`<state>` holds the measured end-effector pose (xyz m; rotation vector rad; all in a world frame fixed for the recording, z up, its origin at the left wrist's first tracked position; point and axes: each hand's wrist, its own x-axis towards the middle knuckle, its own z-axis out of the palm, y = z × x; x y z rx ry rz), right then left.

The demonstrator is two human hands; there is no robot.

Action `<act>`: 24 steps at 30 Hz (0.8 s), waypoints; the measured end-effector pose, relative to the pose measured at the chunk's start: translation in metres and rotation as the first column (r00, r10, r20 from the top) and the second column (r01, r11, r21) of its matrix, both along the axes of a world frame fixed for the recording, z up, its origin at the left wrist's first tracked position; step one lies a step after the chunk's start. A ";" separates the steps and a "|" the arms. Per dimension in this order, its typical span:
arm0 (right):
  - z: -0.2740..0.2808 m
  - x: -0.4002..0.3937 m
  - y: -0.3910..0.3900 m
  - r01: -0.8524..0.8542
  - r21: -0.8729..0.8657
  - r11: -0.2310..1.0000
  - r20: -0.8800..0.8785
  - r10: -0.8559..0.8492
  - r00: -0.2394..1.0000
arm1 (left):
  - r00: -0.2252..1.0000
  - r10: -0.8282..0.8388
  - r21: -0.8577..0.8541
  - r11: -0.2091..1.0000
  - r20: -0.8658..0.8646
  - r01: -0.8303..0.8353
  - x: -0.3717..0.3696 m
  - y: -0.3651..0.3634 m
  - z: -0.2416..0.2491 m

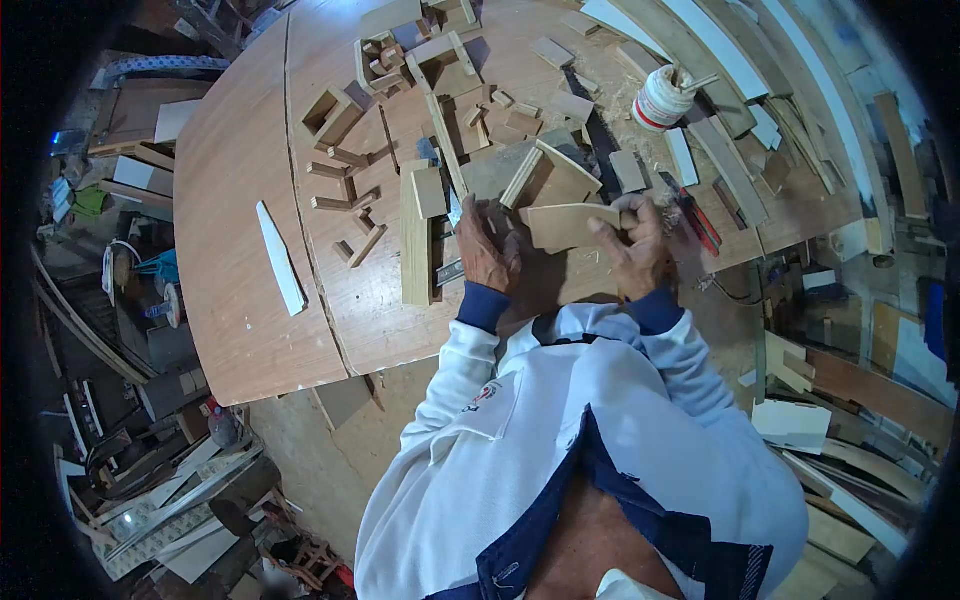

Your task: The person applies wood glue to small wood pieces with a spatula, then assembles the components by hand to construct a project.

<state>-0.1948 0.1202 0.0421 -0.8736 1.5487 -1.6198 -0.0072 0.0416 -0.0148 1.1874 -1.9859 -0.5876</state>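
My right hand point(638, 245) pinches the right end of a thin, pale wooden panel point(562, 227) between thumb and fingers. The panel's left end reaches toward my left hand point(487, 248), with a dark gap between them. The fingers of my left hand are curled beside a narrow upright wood strip point(440, 140); a small bluish-white thing shows at their tips, too small to name. Just beyond the panel lies a wooden piece with raised edges point(558, 180). Left of my left hand stands a long wooden block point(415, 240).
Small open wooden boxes point(332, 118) and short joined strips point(345, 200) lie to the left. A white tub point(662, 98) holding sticks is at the upper right, with red-handled pliers point(700, 222) nearer me. A white pointed strip point(280, 258) lies far left.
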 end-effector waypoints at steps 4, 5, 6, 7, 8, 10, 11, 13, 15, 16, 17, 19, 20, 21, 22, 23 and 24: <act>-0.024 0.014 0.004 -0.120 -0.075 0.990 -0.115 0.111 0.987 | 1.000 0.020 -0.013 1.000 -0.022 -0.020 0.011 0.007 -0.001; -0.029 0.015 0.003 -0.117 -0.078 0.990 -0.115 0.108 0.988 | 1.000 0.016 -0.016 1.000 -0.021 -0.017 0.013 0.008 -0.001; -0.030 0.015 0.001 -0.138 -0.062 0.988 -0.236 0.120 0.964 | 0.999 0.008 0.054 0.999 -0.039 -0.006 0.013 0.009 0.007; -0.034 0.015 -0.002 -0.158 -0.041 0.987 -0.353 0.133 0.926 | 0.998 0.002 0.124 0.992 -0.058 0.005 0.013 0.010 0.011; -0.048 0.017 -0.006 -0.172 -0.111 0.979 -0.355 0.123 0.927 | 0.998 0.001 0.123 0.992 -0.056 0.006 0.014 0.011 0.010; -0.041 0.018 -0.010 -0.203 -0.079 0.976 -0.424 0.151 0.893 | 0.999 0.018 0.146 0.989 -0.049 -0.011 0.015 0.009 0.007; -0.038 0.018 -0.012 -0.232 -0.041 0.972 -0.490 0.183 0.853 | 0.999 0.018 0.145 0.989 -0.048 -0.010 0.014 0.008 0.005; -0.044 0.020 -0.015 -0.233 -0.055 0.971 -0.486 0.178 0.856 | 0.997 0.011 0.105 0.994 -0.078 -0.003 0.014 0.007 0.003; -0.049 0.021 -0.017 -0.236 -0.071 0.969 -0.483 0.173 0.858 | 0.997 0.028 0.107 0.994 -0.071 -0.020 0.011 0.006 0.003; -0.051 0.020 -0.018 -0.238 -0.077 0.968 -0.497 0.170 0.851 | 0.997 0.043 0.108 0.993 -0.065 -0.035 0.010 0.006 0.004; -0.052 0.020 -0.018 -0.240 -0.081 0.967 -0.511 0.167 0.843 | 0.997 0.042 0.110 0.993 -0.064 -0.034 0.009 0.005 0.006; -0.052 0.019 -0.016 -0.245 -0.053 0.968 -0.514 0.184 0.838 | 0.995 0.034 0.084 0.996 0.089 -0.041 0.009 0.005 0.010; -0.052 0.020 -0.015 -0.248 -0.025 0.968 -0.516 0.200 0.833 | 0.995 0.031 0.088 0.995 0.092 -0.039 0.009 0.005 0.011; -0.053 0.020 -0.015 -0.245 -0.023 0.969 -0.514 0.198 0.834 | 0.993 0.020 0.059 0.998 0.119 -0.027 0.008 0.004 0.011; -0.054 0.020 -0.015 -0.240 -0.018 0.971 -0.518 0.196 0.833 | 0.989 0.008 0.030 0.999 0.146 -0.012 0.006 0.002 0.011; -0.055 0.020 -0.016 -0.235 -0.013 0.972 -0.522 0.194 0.831 | 0.989 0.002 0.033 0.999 0.148 -0.007 0.005 0.002 0.011; -0.054 0.020 -0.016 -0.231 -0.011 0.973 -0.519 0.192 0.833 | 0.990 0.011 0.044 0.999 0.143 -0.018 0.003 0.001 0.011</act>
